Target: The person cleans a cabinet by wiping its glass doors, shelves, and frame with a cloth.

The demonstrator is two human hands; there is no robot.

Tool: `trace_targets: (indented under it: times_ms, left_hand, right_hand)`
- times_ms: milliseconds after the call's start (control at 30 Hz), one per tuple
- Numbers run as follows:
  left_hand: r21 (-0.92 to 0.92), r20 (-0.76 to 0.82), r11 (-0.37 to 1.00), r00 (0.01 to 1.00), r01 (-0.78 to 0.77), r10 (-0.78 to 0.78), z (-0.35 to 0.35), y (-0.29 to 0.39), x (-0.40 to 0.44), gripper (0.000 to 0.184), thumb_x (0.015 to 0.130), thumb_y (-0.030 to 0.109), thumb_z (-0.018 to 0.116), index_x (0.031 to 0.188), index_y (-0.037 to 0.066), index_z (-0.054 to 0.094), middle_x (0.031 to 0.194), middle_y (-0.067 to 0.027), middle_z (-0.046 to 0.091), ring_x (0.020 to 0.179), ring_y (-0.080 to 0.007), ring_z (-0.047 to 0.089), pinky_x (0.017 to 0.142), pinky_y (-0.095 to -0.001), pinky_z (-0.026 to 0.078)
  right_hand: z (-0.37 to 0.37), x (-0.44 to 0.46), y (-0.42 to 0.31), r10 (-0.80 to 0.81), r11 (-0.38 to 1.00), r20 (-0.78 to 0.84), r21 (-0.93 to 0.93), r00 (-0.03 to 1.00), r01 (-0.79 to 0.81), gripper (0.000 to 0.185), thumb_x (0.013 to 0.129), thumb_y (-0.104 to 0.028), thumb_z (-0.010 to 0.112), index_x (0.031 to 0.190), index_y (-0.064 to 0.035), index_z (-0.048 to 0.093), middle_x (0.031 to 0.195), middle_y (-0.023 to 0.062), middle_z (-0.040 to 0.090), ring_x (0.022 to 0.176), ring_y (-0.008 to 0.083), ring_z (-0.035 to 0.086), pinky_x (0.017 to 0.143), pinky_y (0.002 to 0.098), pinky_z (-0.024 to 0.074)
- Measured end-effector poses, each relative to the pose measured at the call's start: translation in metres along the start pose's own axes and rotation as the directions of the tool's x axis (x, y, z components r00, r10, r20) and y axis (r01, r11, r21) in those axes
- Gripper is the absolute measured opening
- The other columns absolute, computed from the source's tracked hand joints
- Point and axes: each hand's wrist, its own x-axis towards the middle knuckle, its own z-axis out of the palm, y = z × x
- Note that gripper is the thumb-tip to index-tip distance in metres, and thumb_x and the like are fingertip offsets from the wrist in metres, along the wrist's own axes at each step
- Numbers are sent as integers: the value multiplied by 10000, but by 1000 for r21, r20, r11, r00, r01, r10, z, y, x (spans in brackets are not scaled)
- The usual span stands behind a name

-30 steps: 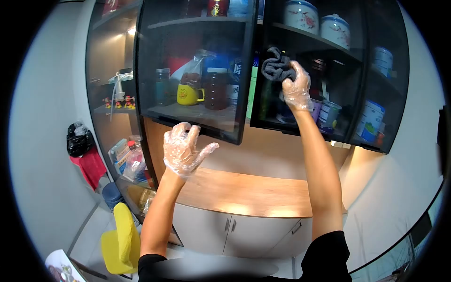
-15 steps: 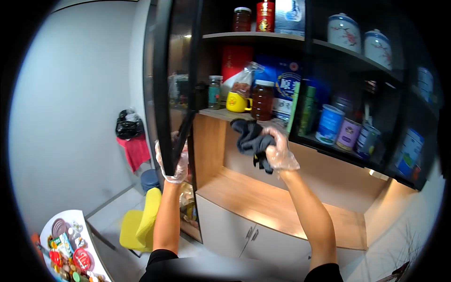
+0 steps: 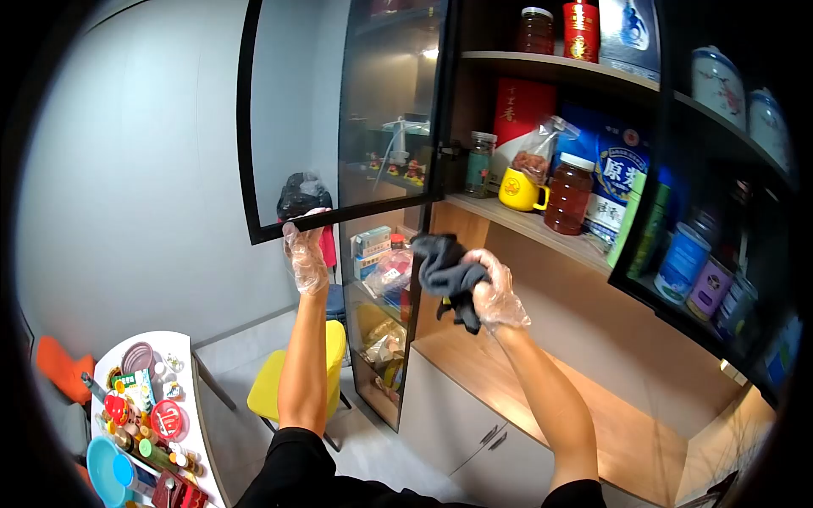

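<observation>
My left hand (image 3: 306, 254), in a clear plastic glove, grips the bottom edge of the black-framed glass door (image 3: 373, 209), which stands swung open to the left. My right hand (image 3: 498, 292), also gloved, is closed on a dark grey cloth (image 3: 450, 275) hanging in front of the cabinet, below the shelf. On that open shelf (image 3: 542, 227) are a yellow mug (image 3: 518, 190) with a plastic bag on it, a honey-coloured jar (image 3: 569, 195), a small glass jar (image 3: 480, 165), a red box (image 3: 518, 114) and a blue box (image 3: 614, 161).
A wooden counter (image 3: 542, 406) lies beneath the cabinet. At the right, a glass door (image 3: 660, 309) covers cans. A yellow chair (image 3: 269, 381) and a white table (image 3: 174, 343) loaded with jars and packets stand lower left. A black bag (image 3: 303, 196) hangs behind the open door.
The left glass door has swung wide open to the left with my left hand on it. My right hand has brought the grey cloth down from the right door. The view has turned left.
</observation>
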Motion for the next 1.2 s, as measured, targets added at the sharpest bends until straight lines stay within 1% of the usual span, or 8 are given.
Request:
trace_targets:
  times_ms: [167, 233, 367, 533, 733, 867, 1000, 1200]
  left_hand:
    - [-51, 48, 999, 999, -6, 8, -9, -10, 4, 496, 1086, 492, 544, 1136, 9, 645, 1132, -189, 708, 1128, -309, 677, 1103, -483, 506]
    - [12, 74, 1000, 997, -4, 3, -11, -9, 5, 566, 1082, 574, 484, 1152, 37, 647, 1181, -210, 723, 1160, -378, 698, 1102, -511, 519]
    - [-41, 29, 973, 974, 227, -226, -13, 12, -5, 585, 1076, 561, 511, 1325, 44, 625, 1295, -203, 700, 1289, -359, 635, 1186, -530, 435]
    - [21, 115, 1000, 993, 7, -9, -17, 77, -1, 610, 1101, 550, 445, 1414, 35, 540, 1363, -206, 658, 1329, -363, 605, 1189, -531, 426]
    - [263, 134, 962, 984, 77, -116, -28, 127, 10, 637, 1116, 547, 389, 1420, 13, 555, 1327, -206, 670, 1323, -332, 618, 1126, -482, 500]
    - [286, 52, 946, 983, 154, -175, -30, 124, 12, 665, 1116, 561, 362, 1425, 12, 574, 1333, -201, 672, 1309, -328, 628, 1103, -479, 517]
    - [120, -92, 953, 959, 279, -269, -30, 130, 15, 647, 1124, 528, 319, 1405, 13, 593, 1338, -160, 682, 1228, -284, 663, 1101, -417, 517]
    - [296, -57, 929, 974, 225, -218, -30, 131, 26, 619, 1119, 532, 367, 1399, 41, 620, 1299, -123, 694, 1282, -238, 626, 1116, -372, 485]
  right_hand:
    - [32, 66, 33, 56, 998, -523, 58, 850, -30, 261, 886, -77, 580, 1093, -119, 734, 984, 104, 744, 923, 234, 701, 889, 386, 566]
    - [40, 94, 48, -106, 993, -648, -23, 754, 119, 264, 896, -87, 571, 1099, -136, 732, 1062, 108, 737, 1025, 267, 684, 991, 398, 521]
    - [64, 126, 42, -276, 960, -604, -136, 748, 244, 459, 795, -7, 457, 1186, -102, 678, 1196, 171, 696, 1154, 367, 642, 1091, 425, 457]
    - [109, 179, 85, -427, 895, -606, -390, 671, 217, 418, 737, 57, 579, 1114, -54, 724, 1167, 200, 698, 1120, 409, 646, 1049, 484, 487]
    - [181, 163, 72, -277, 953, -797, -157, 536, 259, 349, 703, 84, 570, 997, -13, 732, 1040, 180, 689, 1015, 384, 659, 971, 500, 514]
    - [271, 96, 32, -551, 810, -491, -120, 675, 573, 473, 682, -12, 685, 1150, -81, 699, 1245, 191, 621, 1269, 414, 558, 1107, 565, 425]
    - [327, 72, -14, -771, 552, -378, 5, 512, 834, 256, 916, -55, 670, 1169, -45, 634, 1222, 195, 610, 1099, 390, 616, 952, 504, 533]
    - [261, 115, 8, -982, 154, -150, -285, 114, 946, 166, 839, -69, 790, 982, -92, 710, 1091, 137, 681, 1015, 323, 672, 888, 458, 563]
